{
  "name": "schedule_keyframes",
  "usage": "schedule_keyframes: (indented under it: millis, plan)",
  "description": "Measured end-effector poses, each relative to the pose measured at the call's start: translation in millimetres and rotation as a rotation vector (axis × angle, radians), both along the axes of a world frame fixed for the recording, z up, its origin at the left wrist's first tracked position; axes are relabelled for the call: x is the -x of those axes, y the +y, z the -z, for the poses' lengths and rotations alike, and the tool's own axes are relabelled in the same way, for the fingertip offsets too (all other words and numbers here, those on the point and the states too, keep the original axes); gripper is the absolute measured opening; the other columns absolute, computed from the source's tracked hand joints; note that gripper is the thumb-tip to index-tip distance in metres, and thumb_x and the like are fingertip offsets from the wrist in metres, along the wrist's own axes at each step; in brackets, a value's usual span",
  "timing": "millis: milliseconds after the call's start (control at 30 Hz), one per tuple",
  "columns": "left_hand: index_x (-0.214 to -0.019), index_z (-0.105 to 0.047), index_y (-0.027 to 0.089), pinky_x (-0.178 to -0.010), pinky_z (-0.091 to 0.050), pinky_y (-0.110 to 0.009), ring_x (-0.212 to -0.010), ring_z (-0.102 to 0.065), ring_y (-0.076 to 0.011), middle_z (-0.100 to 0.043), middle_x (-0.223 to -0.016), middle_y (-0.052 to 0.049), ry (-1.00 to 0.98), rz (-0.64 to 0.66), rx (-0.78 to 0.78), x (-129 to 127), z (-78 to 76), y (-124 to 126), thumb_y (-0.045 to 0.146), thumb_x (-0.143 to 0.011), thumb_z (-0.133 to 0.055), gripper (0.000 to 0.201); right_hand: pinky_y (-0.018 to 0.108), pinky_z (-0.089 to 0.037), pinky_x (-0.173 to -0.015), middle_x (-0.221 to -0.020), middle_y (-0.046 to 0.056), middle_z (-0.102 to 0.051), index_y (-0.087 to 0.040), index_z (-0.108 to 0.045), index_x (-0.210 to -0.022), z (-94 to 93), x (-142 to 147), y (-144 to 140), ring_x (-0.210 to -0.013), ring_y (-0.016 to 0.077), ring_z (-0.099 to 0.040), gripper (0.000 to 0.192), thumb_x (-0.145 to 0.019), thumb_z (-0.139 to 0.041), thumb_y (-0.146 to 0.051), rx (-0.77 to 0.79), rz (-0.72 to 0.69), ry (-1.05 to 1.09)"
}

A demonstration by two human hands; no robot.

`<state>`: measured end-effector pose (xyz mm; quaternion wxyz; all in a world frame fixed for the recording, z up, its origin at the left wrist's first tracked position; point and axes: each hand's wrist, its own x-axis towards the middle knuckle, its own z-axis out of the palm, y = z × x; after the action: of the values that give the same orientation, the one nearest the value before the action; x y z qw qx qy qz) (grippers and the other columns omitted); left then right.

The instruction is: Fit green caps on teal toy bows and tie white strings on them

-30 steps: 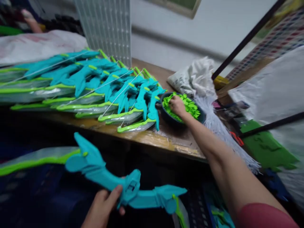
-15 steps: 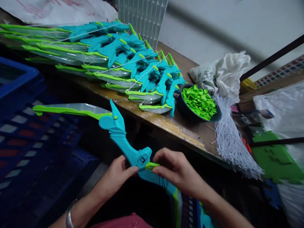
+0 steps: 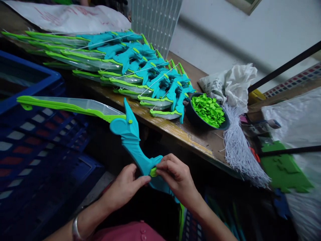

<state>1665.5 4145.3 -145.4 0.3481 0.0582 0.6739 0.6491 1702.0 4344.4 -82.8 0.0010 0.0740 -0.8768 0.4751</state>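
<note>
A toy bow point(image 3: 131, 144) with a turquoise grip and lime-green limbs lies across in front of me. My left hand point(image 3: 129, 182) is closed around the grip near its middle, thumb on top. Between the thumb and fingers of my right hand point(image 3: 175, 174) is a small lime-green plastic piece point(image 3: 153, 172), at the middle of the bow's grip. The fingers partly hide this piece and the slot seen earlier. The bow's lower limb passes beneath my right hand.
Several strung toy bows point(image 3: 140, 60) are piled on the wooden table point(image 3: 190, 140). Beside them stand a dark bowl point(image 3: 227, 124) of lime-green pieces and a bundle of white strings point(image 3: 242, 147). Blue crates point(image 3: 50, 134) are stacked at left. A green foam mat point(image 3: 283, 167) is at right.
My right hand has brought the green piece from just beside the slot onto the bow's grip. The bow sits slightly further right, and the view has shifted a little.
</note>
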Motion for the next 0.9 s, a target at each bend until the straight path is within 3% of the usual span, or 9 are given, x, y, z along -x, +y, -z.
schedule_keyframes:
  millis: [167, 233, 300, 400, 500, 633, 767, 900]
  plan:
    - [-0.082, -0.074, 0.018, -0.070, -0.056, -0.033, -0.081, -0.069, -0.0285, -0.073, -0.078, -0.005, 0.047, -0.112, 0.194, -8.1, -0.7, 4.0, 0.048, -0.070, -0.081, 0.033, 0.027, -0.050, -0.077, -0.103, 0.004, -0.059, -0.025, -0.070, -0.104, 3.8, -5.6, -4.7, -0.089, 0.0157, -0.060, 0.011, -0.097, -0.064, -0.020, -0.048, 0.022, -0.010]
    - [-0.079, -0.076, 0.019, -0.071, -0.057, -0.034, -0.081, -0.070, -0.0296, -0.073, -0.074, -0.005, 0.061, -0.145, 0.202, -11.5, -0.7, 4.9, 0.049, -0.073, -0.079, 0.031, 0.030, -0.050, -0.085, -0.118, 0.006, -0.057, -0.027, -0.065, -0.120, 5.4, -4.8, -2.4, -0.100, 0.0184, -0.059, 0.027, -0.094, -0.070, -0.026, -0.047, 0.091, -0.035]
    - [-0.088, -0.078, 0.020, -0.081, -0.058, -0.037, -0.091, -0.071, -0.0311, -0.076, -0.086, -0.006, 0.075, -0.137, 0.138, -14.4, -0.4, 4.2, 0.048, -0.076, -0.076, 0.030, 0.033, -0.049, -0.090, -0.126, 0.007, -0.056, -0.025, -0.060, -0.131, 7.4, -1.4, 2.9, -0.108, 0.0210, -0.057, 0.047, -0.088, -0.077, -0.036, -0.007, 0.107, -0.136]
    - [-0.107, -0.076, 0.021, -0.103, -0.050, -0.044, -0.111, -0.067, -0.0324, -0.076, -0.111, -0.009, 0.099, -0.082, 0.070, -17.8, 0.4, 2.1, 0.047, -0.078, -0.073, 0.039, 0.030, -0.049, -0.080, -0.105, 0.004, -0.064, -0.020, -0.065, -0.121, 11.5, 4.8, 11.4, -0.094, 0.0197, -0.059, 0.054, -0.080, -0.081, -0.052, 0.160, -0.003, -0.458]
    - [-0.106, -0.075, 0.019, -0.109, -0.047, -0.048, -0.113, -0.066, -0.0334, -0.076, -0.112, -0.011, 0.094, -0.046, 0.082, -20.4, 1.2, 2.5, 0.050, -0.079, -0.069, 0.041, 0.025, -0.044, -0.066, -0.086, 0.000, -0.063, -0.016, -0.066, -0.107, 15.2, 6.8, 13.0, -0.077, 0.0149, -0.055, 0.053, -0.075, -0.084, -0.053, 0.303, -0.032, -0.668]
    - [-0.092, -0.078, 0.020, -0.105, -0.050, -0.050, -0.105, -0.070, -0.0338, -0.078, -0.100, -0.011, 0.106, -0.078, 0.117, -24.5, 6.1, 7.0, 0.051, -0.077, -0.068, 0.036, 0.024, -0.040, -0.064, -0.085, 0.000, -0.062, -0.015, -0.066, -0.101, 15.2, 4.3, 7.1, -0.075, 0.0138, -0.054, 0.037, -0.081, -0.080, -0.044, 0.158, -0.016, -0.520]
    - [-0.091, -0.079, 0.020, -0.101, -0.054, -0.047, -0.105, -0.069, -0.0360, -0.078, -0.102, -0.012, 0.177, -0.113, 0.172, -27.3, 18.8, 5.3, 0.058, -0.072, -0.070, 0.043, 0.022, -0.039, -0.066, -0.085, -0.001, -0.061, -0.014, -0.068, -0.099, 20.2, 1.4, 4.0, -0.075, 0.0119, -0.054, 0.024, -0.083, -0.081, -0.027, 0.027, -0.011, -0.366]
    - [-0.082, -0.080, 0.020, -0.096, -0.057, -0.043, -0.093, -0.071, -0.0348, -0.078, -0.088, -0.012, 0.098, 0.088, 0.199, -14.8, 39.9, -4.1, 0.067, -0.073, -0.071, 0.049, 0.019, -0.038, -0.062, -0.081, -0.004, -0.063, -0.015, -0.072, -0.097, 39.7, -1.1, 7.3, -0.071, 0.0098, -0.055, 0.036, -0.070, -0.093, -0.029, 0.086, 0.042, -0.476]
